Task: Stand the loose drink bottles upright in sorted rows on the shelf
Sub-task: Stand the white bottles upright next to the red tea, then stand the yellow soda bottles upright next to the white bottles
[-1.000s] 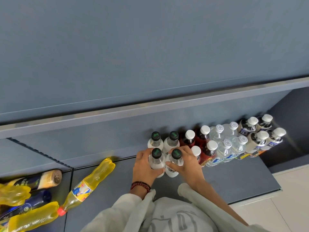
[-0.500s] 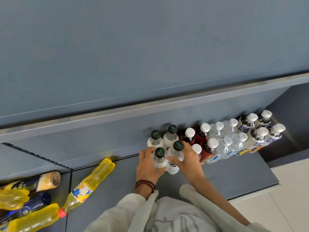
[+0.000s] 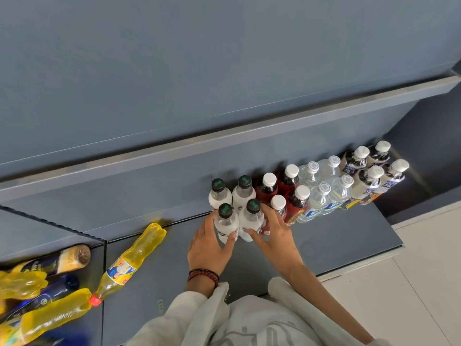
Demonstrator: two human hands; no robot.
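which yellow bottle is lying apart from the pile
The red-capped yellow bottle lying alone right of the shelf seam; the others are heaped at far left.

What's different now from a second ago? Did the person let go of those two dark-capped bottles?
Nearly. Both hands slid back toward the person: the left hand and right hand, earlier wrapped high round the two front dark-capped bottles, now only touch their lower sides with straighter fingers. Those bottles stayed upright in front of the back pair; the lying yellow bottles did not move.
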